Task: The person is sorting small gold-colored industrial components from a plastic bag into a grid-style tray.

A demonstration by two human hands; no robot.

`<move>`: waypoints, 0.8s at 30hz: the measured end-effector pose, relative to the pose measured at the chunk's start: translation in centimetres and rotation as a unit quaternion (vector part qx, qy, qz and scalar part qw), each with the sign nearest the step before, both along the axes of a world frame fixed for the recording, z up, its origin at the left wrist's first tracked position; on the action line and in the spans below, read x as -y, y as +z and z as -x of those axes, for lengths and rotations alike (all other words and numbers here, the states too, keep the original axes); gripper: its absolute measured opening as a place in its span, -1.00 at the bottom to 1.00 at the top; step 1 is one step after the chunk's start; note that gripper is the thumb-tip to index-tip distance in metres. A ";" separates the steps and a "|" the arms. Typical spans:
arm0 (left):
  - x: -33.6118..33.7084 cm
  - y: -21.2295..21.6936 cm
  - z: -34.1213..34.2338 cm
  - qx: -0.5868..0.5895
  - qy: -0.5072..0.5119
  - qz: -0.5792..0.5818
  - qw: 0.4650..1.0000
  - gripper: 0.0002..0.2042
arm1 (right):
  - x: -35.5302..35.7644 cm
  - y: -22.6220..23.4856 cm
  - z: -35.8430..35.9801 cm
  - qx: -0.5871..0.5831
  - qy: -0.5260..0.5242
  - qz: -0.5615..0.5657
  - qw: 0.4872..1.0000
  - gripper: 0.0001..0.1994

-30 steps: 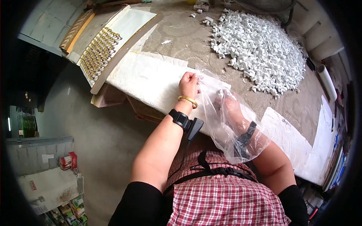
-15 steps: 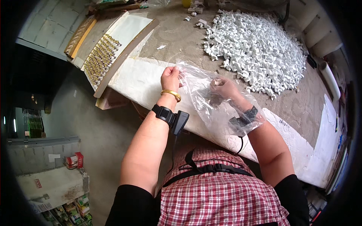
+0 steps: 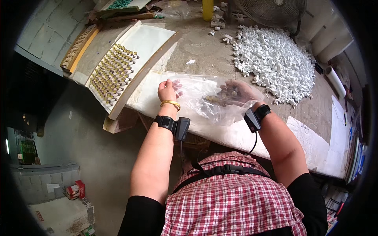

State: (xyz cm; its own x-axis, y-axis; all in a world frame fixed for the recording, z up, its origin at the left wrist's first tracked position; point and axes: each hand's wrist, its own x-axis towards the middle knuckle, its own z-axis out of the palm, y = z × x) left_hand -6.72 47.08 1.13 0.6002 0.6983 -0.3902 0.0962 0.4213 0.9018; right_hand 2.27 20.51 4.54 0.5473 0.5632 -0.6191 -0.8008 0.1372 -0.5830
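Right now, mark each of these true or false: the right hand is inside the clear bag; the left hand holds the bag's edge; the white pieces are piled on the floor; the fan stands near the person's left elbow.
1. The right hand is inside the clear bag. True.
2. The left hand holds the bag's edge. True.
3. The white pieces are piled on the floor. False: they lie heaped on the table.
4. The fan stands near the left elbow. False: it stands at the table's far side, beyond the pieces.
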 end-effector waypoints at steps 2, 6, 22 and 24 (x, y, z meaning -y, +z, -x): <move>-4.0 -0.4 0.8 0.003 0.025 0.019 0.999 -0.83 | -4.2 2.0 0.1 -0.007 -0.070 0.034 0.997 -0.72; -11.5 -1.8 2.2 -0.011 0.077 0.041 0.996 -0.81 | -9.4 -1.2 -3.0 -0.064 -0.073 -0.085 0.992 -0.75; -16.1 -5.8 5.9 -0.058 0.157 0.054 0.984 -0.83 | -12.6 5.3 -16.1 0.015 -0.034 -0.121 0.992 -0.82; -15.8 -5.0 5.6 -0.063 0.156 0.035 0.985 -0.84 | -13.9 0.9 -19.3 0.118 -0.011 0.002 0.993 -0.81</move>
